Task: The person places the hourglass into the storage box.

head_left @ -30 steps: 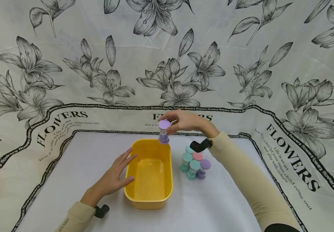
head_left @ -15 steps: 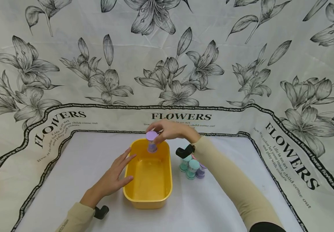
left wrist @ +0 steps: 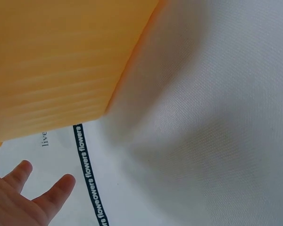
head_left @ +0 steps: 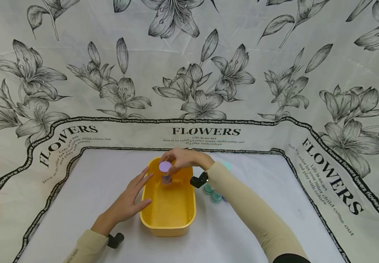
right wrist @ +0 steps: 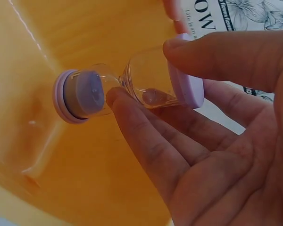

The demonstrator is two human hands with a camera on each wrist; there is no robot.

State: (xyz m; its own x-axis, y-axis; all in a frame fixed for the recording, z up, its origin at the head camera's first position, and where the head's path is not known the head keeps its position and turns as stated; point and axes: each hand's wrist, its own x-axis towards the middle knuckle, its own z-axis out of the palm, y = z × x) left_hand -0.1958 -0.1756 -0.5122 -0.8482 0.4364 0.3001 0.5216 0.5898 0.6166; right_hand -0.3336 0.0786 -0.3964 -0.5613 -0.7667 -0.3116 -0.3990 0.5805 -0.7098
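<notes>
A purple-capped sand timer (head_left: pixel 165 167) is upright in the far part of a yellow plastic basin (head_left: pixel 169 210), below its rim. My right hand (head_left: pixel 187 158) pinches the timer from above. In the right wrist view, thumb and fingers grip its upper cap and glass (right wrist: pixel 148 73), and purple sand lies in the lower bulb. My left hand (head_left: pixel 125 202) rests with spread, straight fingers at the basin's left rim. The left wrist view shows the basin's ribbed outer wall (left wrist: pixel 61 61) and some fingertips of that hand.
Right of the basin stand several more sand timers (head_left: pixel 216 197), mostly hidden by the right sleeve (head_left: pixel 242 197); teal ones show. White cloth (head_left: pixel 104 175) covers the table, and a flower-printed sheet (head_left: pixel 206 131) rises behind it.
My right hand has carried the purple sand timer left from the basin's back right rim, then down into the basin. The right sleeve now covers more of the other timers. My left hand stays put.
</notes>
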